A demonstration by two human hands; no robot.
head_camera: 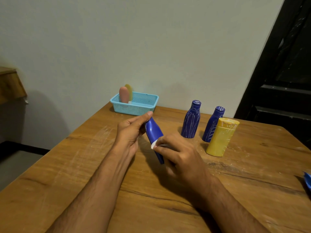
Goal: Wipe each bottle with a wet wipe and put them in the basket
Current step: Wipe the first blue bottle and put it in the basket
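Left hand [133,130] gripping the neck end of a blue bottle [154,133], thumb and fingers curled round its top, holding it tilted above the table [84,174], cap end up and away, base pointing down toward the near side. Right hand [178,155] closed round the bottle's lower half, fingers pinching a white wipe [154,145] against its side; only a small fold of wipe showing at the fingertips. Fingers of both hands narrow, wrapped on what is held.

Far off by the wall [117,39], a pale blue basket [134,105] at the table's back edge, with a pink bottle [123,96] and a yellow one [129,91] standing upright in its left end, the yellow behind the pink.

To the right, well apart from the basket, two more blue bottles standing upright: bottle A [191,120] nearer the middle, bottle B [212,125] further right, both streaked with pale scribble marks. Just in front of bottle B and overlapping it in view, a yellow flat-topped bottle [220,137], upright, also marked.

At the right edge, a scrap of something blue [308,182], cut off by the frame, not identifiable
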